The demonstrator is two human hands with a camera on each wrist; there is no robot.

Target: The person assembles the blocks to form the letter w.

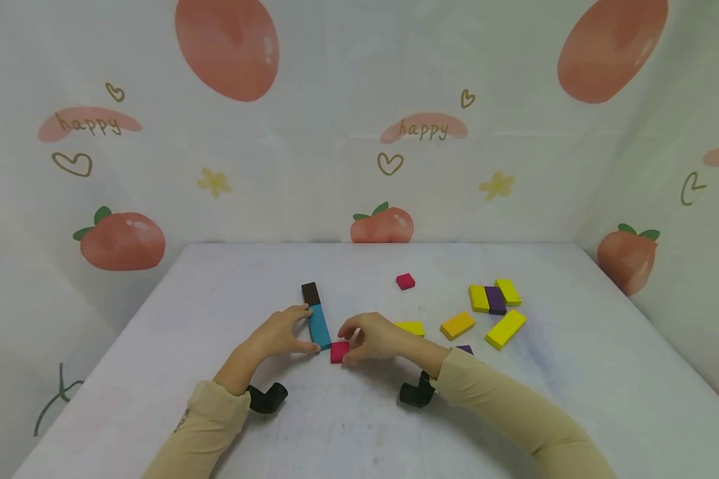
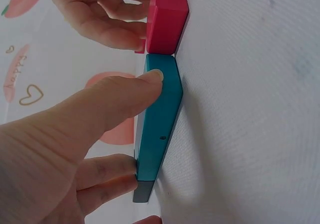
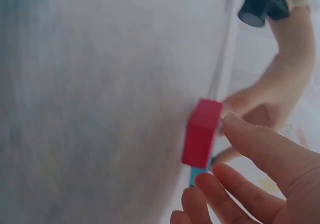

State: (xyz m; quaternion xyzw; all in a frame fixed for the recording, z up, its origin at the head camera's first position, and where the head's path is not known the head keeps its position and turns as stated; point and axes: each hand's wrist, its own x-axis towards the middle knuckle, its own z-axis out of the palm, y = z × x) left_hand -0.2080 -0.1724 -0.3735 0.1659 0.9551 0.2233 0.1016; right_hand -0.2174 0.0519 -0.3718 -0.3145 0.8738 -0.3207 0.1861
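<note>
Left hand (image 1: pixel 278 334): thumb and fingers pinch the blue block (image 1: pixel 319 326) from either side; the left wrist view shows the thumb tip pressed on its top face and fingers (image 2: pixel 107 176) against its edge, which the head view does not resolve

Right hand (image 1: pixel 374 338): fingers curled over the red square block (image 1: pixel 339 351), fingertips at its right edge. Right wrist view shows the thumb tip touching the block's upper corner, other fingers (image 3: pixel 235 194) just beside it; a full grip cannot be confirmed, contact only

Blue block lies flat on the white table (image 1: pixel 359 412), a brown block (image 1: pixel 310 293) butted to its far end in one line. Red square block sits at the blue block's near end; left wrist view shows the two nearly touching, with the red one (image 2: pixel 167 18) offset to one side

Right of the blue block: a yellow block (image 1: pixel 410 327) just behind the right hand, then an orange block (image 1: pixel 458 324). Further right, well apart: a purple block (image 1: pixel 494 300) between two yellow ones, and a long yellow block (image 1: pixel 506 328). A second red square (image 1: pixel 405 281) lies right of the brown block, further back. These appear only in the head view

Black wrist mount (image 1: pixel 267 397) on the left forearm, also seen in the right wrist view (image 3: pixel 262 6)
</note>
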